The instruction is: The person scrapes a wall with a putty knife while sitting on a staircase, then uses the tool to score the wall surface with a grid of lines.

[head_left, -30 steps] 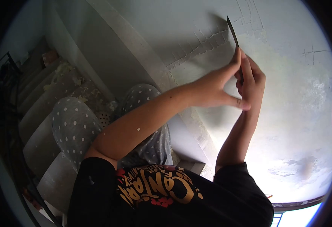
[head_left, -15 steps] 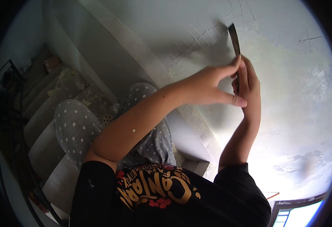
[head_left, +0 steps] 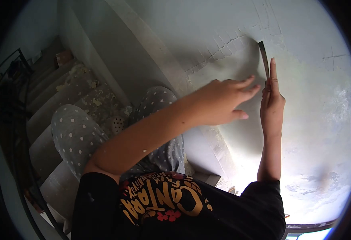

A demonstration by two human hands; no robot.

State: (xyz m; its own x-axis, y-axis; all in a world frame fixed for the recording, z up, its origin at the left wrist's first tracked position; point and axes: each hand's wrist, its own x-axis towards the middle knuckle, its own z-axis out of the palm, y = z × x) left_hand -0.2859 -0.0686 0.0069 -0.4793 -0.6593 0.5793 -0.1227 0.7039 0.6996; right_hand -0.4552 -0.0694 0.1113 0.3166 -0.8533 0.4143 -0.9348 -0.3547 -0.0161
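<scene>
My right hand (head_left: pixel 273 100) grips a scraper (head_left: pixel 263 58) with a dark blade seen nearly edge-on, its index finger stretched up along the tool. The blade's end is close to the wall (head_left: pixel 311 120), beside a line of scored cracks (head_left: pixel 223 47). My left hand (head_left: pixel 227 102) is open beside it with fingers apart, holding nothing. Its fingertips point toward the scraper, with a gap between them and my right hand. The handle is mostly hidden in my right hand.
Concrete steps (head_left: pixel 49 148) strewn with paint flakes (head_left: pixel 97 100) go up at the left. A dark metal railing (head_left: pixel 13 120) runs along the far left, and a brown box (head_left: pixel 63 58) sits on a higher step. A holed clog (head_left: pixel 118 125) shows beside my knees.
My left hand has come away from my right hand and moved left. My right hand has raised its index finger along the scraper. The view has shifted slightly.
</scene>
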